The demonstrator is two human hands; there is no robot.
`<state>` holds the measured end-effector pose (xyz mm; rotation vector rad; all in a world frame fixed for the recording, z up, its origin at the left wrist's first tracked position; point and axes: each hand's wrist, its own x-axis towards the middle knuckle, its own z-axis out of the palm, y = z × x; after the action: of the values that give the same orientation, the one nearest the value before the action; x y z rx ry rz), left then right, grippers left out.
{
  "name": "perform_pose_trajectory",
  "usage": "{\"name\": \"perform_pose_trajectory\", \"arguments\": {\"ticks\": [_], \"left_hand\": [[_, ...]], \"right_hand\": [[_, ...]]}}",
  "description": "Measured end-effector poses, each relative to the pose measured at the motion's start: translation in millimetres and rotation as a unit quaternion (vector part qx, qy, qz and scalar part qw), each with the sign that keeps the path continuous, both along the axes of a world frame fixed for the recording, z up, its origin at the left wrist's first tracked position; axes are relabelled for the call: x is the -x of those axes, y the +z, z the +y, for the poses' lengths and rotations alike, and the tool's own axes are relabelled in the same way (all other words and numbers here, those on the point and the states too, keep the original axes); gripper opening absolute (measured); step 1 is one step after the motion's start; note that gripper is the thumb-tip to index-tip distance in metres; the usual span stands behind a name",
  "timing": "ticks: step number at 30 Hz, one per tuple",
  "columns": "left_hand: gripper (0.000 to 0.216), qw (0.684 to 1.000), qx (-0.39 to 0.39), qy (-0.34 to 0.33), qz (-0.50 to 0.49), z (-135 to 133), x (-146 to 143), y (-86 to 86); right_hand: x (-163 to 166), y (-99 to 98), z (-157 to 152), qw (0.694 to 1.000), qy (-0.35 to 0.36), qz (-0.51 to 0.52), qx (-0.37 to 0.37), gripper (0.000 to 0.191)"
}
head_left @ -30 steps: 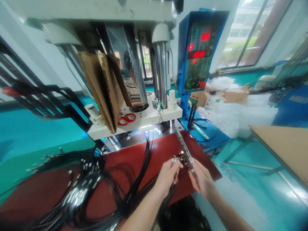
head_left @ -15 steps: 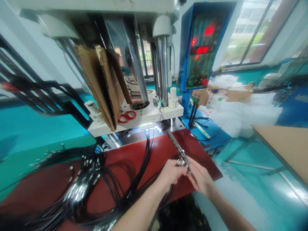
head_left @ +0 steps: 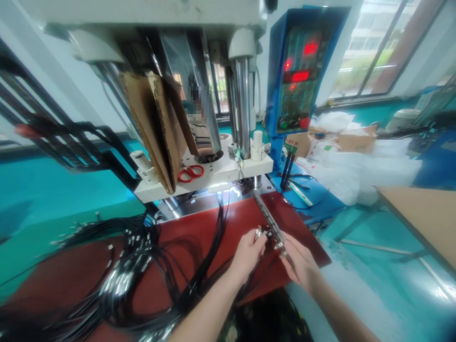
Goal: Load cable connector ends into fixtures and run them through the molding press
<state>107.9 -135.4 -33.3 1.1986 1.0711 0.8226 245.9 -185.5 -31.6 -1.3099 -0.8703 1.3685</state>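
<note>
Over red board (head_left: 242, 221): right fingers (head_left: 289, 270) curled round metal bar (head_left: 268, 217), left fingers (head_left: 261, 243) pinching, seemingly, connector (head_left: 258, 232).

R hand (head_left: 301, 260) holds bar (head_left: 268, 215), L hand (head_left: 248, 252) nr

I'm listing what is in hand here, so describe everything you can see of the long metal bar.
The metal bar is long, narrow and straight, silvery grey, with small details along it too blurred to make out. It slants across the red-brown surface, its far end pointing toward the machine. The right hand grips its near end; small shiny pieces sit beside that part, close to the left hand. Whether its far end rests on anything is unclear.
</note>
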Motion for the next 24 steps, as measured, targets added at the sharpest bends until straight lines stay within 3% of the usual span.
{"name": "perform_pose_trajectory", "arguments": {"ticks": [6,13,20,24], "left_hand": [[0.037,0.993,0.056,-0.026,-0.096,-3,4,-1.2],[0.02,0.999,0.011,-0.009,-0.03,-9,2,4.5],[0.024,0.978,0.112,-0.008,-0.174,-6,7,5.3],[0.024,0.962,0.18,-0.026,-0.204,-3,12,3.0]], "right_hand": [[-3,-13.9,1,1.0,0.002,-0.011,-0.019,0.066],[-2,-14.0,0,1.0,-0.004,-0.002,-0.007,0.063],[-2,-15.3,0,1.0,-0.018,0.005,0.011,0.067],[-1,-11.7,-1,1.0,-0.003,0.011,0.001,0.064]]}}
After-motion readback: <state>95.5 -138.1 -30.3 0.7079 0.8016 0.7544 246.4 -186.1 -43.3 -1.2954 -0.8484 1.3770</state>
